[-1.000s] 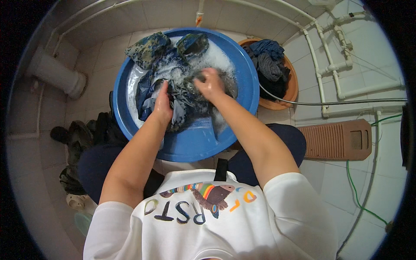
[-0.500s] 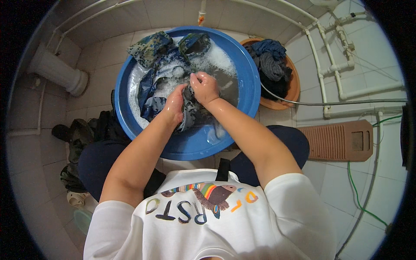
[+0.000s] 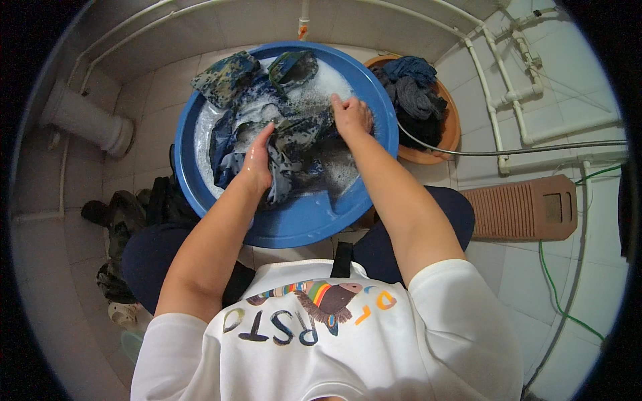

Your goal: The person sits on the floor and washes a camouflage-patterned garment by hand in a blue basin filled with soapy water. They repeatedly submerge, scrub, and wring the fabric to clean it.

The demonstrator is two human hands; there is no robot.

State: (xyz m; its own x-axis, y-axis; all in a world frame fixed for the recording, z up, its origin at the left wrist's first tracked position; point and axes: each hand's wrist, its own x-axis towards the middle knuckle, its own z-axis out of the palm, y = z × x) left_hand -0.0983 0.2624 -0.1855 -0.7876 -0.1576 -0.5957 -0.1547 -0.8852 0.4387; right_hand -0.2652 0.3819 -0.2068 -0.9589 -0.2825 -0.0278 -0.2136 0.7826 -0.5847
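Washing in hand: a wet camouflage garment [image 3: 294, 144] is being worked in soapy water inside a wide blue basin [image 3: 301, 224] set on the tiled floor [image 3: 144, 123].
Change in hands: half a second ago both hands were bunched together over the middle of the cloth; now they are drawn apart, and the fabric is pulled out between them.
Left hand [image 3: 257, 160]: it is seen closed on a fold of the garment at the near-left part of the basin, fingers curled under the cloth, thumb raised.
Right hand [image 3: 352, 115]: it is pressed knuckles-up on the far-right part of the cloth, fingers tucked down into the wet fabric and suds; how firmly the cloth is pinched beneath cannot be told.
Garment position: it is spread across the basin, one end draped over the far-left rim, the rest lying in the foam.
Meaning of the change: the rubbing stroke is judged to be at its open end, the cloth being stretched rather than scrubbed together; the washing is judged to be under way, not finished, since foam is seen all over the water.
Beside the basin: an orange tub [image 3: 435, 144] of dark laundry is touching its right rim, and a grey hose [image 3: 508, 150] is led across that tub.
On the floor: a brown ribbed washboard [image 3: 521, 208] is lying to the right, a heap of dark clothes [image 3: 130, 214] to the left.
Along the walls: white pipes [image 3: 518, 93] are fixed at right, and a thick drain pipe [image 3: 87, 120] at left.
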